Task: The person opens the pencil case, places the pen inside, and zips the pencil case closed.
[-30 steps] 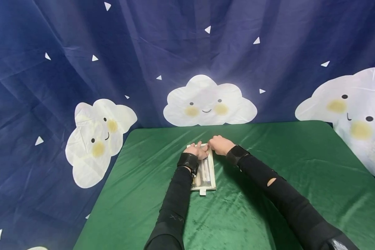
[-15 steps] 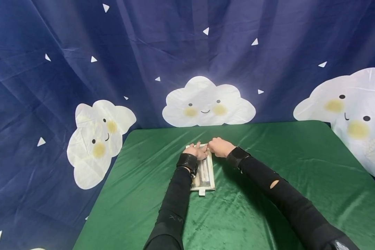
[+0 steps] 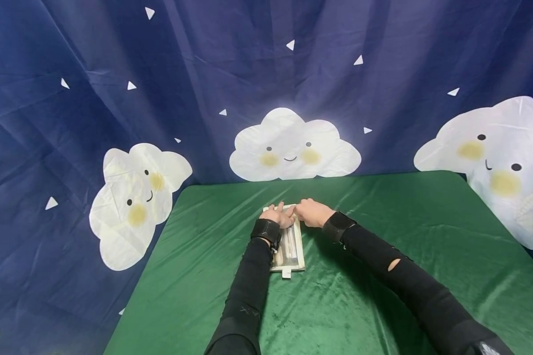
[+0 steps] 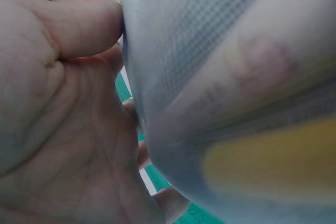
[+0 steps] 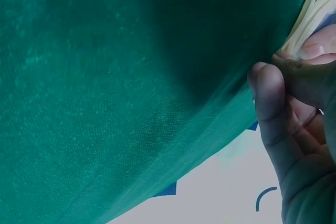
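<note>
A see-through mesh zip pouch (image 3: 300,246) with cream edging and several long slender items inside lies lengthwise before me. My left hand (image 3: 275,217) is over its far end, some fingers spread, the thumb (image 4: 94,27) bent against the pouch's edge. Close up in the left wrist view, the clear pouch wall (image 4: 173,114) bulges beside the palm, with an orange item (image 4: 273,163) behind it. At the far right corner my right hand (image 3: 312,212) pinches the cream edging (image 5: 302,32) between curled fingers and thumb; what exactly sits between those fingertips is hidden.
A green cloth (image 3: 337,305) covers the table. A white tab (image 3: 286,272) sticks out from the pouch's near end. Behind the table hangs a dark blue curtain (image 3: 195,74) printed with white clouds (image 3: 293,148) and small triangles.
My right hand has come slightly nearer along the pouch's right far corner. The left hand stays on the far end, and the pouch keeps nearly the same place.
</note>
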`<action>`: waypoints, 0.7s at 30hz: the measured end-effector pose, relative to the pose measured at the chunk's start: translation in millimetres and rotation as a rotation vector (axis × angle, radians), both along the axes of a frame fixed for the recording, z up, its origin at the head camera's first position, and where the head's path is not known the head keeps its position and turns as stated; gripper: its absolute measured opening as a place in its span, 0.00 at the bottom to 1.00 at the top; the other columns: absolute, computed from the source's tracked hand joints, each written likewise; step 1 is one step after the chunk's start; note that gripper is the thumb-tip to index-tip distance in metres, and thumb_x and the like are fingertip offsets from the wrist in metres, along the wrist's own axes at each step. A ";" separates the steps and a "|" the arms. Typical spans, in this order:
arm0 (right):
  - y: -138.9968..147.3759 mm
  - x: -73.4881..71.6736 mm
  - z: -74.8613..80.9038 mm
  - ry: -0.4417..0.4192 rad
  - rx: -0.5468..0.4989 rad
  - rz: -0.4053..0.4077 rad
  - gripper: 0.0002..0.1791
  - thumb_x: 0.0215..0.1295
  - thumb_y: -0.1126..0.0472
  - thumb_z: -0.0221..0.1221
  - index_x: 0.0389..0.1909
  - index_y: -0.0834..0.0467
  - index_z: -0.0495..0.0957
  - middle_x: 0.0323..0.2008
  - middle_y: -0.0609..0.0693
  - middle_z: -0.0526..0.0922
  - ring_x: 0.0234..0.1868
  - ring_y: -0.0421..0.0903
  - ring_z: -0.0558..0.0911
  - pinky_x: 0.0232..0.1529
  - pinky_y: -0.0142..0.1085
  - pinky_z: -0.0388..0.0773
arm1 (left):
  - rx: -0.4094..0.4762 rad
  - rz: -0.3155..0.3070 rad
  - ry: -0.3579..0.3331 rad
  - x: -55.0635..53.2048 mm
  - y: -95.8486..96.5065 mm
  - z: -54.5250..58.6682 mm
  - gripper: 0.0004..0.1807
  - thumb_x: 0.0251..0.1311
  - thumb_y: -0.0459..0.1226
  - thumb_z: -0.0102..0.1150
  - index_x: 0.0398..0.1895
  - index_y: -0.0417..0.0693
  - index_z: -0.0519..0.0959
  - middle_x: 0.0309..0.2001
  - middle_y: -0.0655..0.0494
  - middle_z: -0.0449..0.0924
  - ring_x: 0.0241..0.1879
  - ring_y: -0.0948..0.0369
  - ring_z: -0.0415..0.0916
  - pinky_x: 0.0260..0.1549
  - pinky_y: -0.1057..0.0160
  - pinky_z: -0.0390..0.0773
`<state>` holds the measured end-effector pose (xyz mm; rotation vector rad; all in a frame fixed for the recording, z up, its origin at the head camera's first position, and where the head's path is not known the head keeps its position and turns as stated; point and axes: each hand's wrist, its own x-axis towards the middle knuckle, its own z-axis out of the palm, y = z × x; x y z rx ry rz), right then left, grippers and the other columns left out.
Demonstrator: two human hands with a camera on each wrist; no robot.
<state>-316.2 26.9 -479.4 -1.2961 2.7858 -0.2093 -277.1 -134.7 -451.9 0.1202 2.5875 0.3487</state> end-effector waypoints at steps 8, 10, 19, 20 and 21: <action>1.0 9.5 5.5 -0.037 0.034 0.003 0.13 0.66 0.72 0.62 0.24 0.55 0.76 0.18 0.45 0.64 0.23 0.43 0.67 0.31 0.35 0.68 | -0.029 -0.042 0.020 -1.6 2.2 -0.1 0.31 0.78 0.50 0.35 0.82 0.66 0.50 0.84 0.49 0.42 0.83 0.43 0.39 0.80 0.39 0.46; 1.2 12.4 5.8 -0.033 0.031 0.008 0.07 0.66 0.71 0.63 0.30 0.57 0.81 0.21 0.47 0.73 0.26 0.45 0.75 0.33 0.36 0.74 | -0.035 -0.049 0.019 -2.3 1.7 -1.0 0.31 0.78 0.50 0.34 0.82 0.66 0.50 0.84 0.48 0.42 0.83 0.42 0.39 0.80 0.40 0.46; 3.3 22.2 5.0 -0.012 0.007 0.070 0.06 0.67 0.69 0.63 0.36 0.56 0.86 0.25 0.50 0.83 0.26 0.45 0.79 0.31 0.34 0.73 | -0.008 -0.017 0.023 -0.1 1.0 -0.4 0.32 0.77 0.53 0.35 0.82 0.67 0.51 0.84 0.50 0.42 0.83 0.42 0.38 0.79 0.39 0.48; 3.4 23.3 5.1 -0.016 0.009 0.074 0.06 0.67 0.69 0.63 0.35 0.56 0.86 0.25 0.49 0.82 0.25 0.43 0.77 0.30 0.33 0.71 | -0.006 -0.019 0.023 0.1 0.9 -0.3 0.31 0.77 0.53 0.35 0.82 0.67 0.51 0.84 0.49 0.41 0.83 0.42 0.38 0.79 0.39 0.48; 3.5 24.5 5.2 -0.020 0.010 0.080 0.06 0.67 0.69 0.63 0.35 0.56 0.85 0.23 0.49 0.81 0.23 0.42 0.75 0.29 0.33 0.70 | -0.005 -0.023 0.021 0.1 0.8 -0.3 0.31 0.78 0.52 0.35 0.82 0.67 0.50 0.84 0.49 0.41 0.83 0.42 0.37 0.79 0.39 0.47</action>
